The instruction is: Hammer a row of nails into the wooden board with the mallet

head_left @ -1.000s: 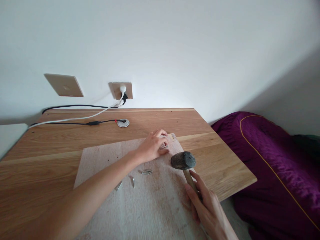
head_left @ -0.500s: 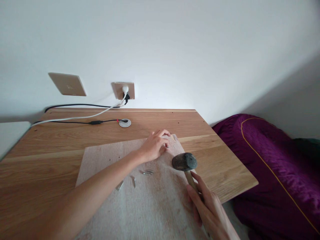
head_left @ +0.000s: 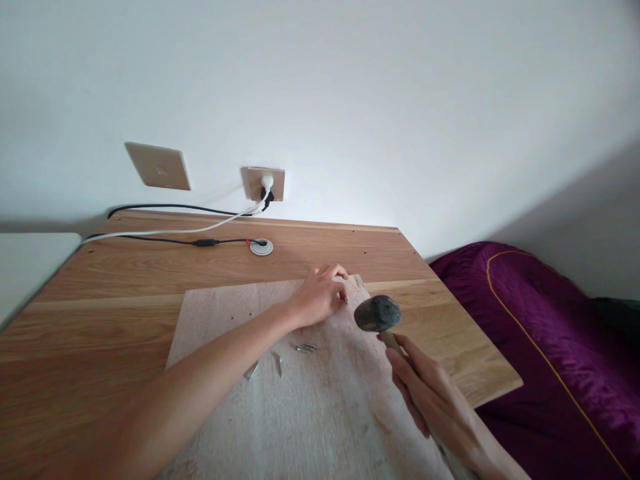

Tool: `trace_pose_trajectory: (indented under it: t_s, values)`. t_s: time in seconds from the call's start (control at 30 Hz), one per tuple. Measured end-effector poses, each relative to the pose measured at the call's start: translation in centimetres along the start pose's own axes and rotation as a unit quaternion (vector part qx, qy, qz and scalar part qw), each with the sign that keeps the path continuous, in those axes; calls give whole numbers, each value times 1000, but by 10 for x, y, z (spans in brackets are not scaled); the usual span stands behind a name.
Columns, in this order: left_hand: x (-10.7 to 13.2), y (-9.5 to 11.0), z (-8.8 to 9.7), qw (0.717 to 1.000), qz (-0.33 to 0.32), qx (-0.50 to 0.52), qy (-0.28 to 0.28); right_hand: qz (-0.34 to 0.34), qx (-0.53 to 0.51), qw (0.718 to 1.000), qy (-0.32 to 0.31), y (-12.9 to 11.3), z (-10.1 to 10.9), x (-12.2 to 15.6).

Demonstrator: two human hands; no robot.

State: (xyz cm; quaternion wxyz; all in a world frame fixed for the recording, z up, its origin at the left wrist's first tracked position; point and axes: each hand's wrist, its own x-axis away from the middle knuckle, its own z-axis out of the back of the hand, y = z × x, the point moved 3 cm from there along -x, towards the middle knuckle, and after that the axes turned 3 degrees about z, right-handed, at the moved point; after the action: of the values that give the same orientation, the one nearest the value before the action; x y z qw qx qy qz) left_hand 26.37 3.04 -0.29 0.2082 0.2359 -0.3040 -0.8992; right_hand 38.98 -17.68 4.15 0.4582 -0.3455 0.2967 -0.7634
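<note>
My right hand (head_left: 425,383) is wrapped round the wooden handle of a rubber mallet (head_left: 377,313). The mallet's dark, worn head is held just above the right edge of a pale wooden board (head_left: 310,413). Near the board's far right corner, my left hand (head_left: 323,293) pinches a small metal screw (head_left: 346,300), of which only the tip by the fingers shows. Several loose silver screws (head_left: 307,348) lie on the board to the right of my left forearm; one of them (head_left: 281,366) lies apart.
The board rests on a wooden desk (head_left: 440,320). Along the back run white and black cables (head_left: 165,233) to a wall socket (head_left: 266,184) and a round grommet (head_left: 261,247). Purple bedding (head_left: 525,347) is to the right; a white panel (head_left: 37,267) stands left.
The camera view has shifted a little left. My right hand has lifted the mallet slightly. My left hand keeps its pinch at the same corner of the board.
</note>
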Motion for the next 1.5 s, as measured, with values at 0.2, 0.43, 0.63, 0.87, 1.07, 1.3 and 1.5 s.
trace_pose_trajectory:
  t_s: [0.2, 0.43, 0.63, 0.87, 1.07, 1.3, 1.5]
  values:
    - [-2, -2, -2, 1000, 24, 4, -16, 53, 8, 997, 57, -25, 9, -19]
    - [0, -3, 1, 999, 20, 32, 12, 45, 28, 999, 11, -14, -3, -26]
    - [-1, -4, 2, 999, 18, 36, 4, 45, 29, 997, 48, -7, 1, -19]
    - [-2, -6, 4, 999, 13, 48, 6, 24, 59, 998, -11, 9, -1, -26]
    - [-2, -8, 2, 998, 20, 59, 8, 57, 50, 996, 36, -25, 4, -22]
    - [-3, -8, 1, 997, 7, 72, 26, 42, 51, 998, 12, -26, -4, -23]
    - [-4, -8, 2, 997, 34, 65, 6, 53, 38, 998, 19, -25, 2, -22]
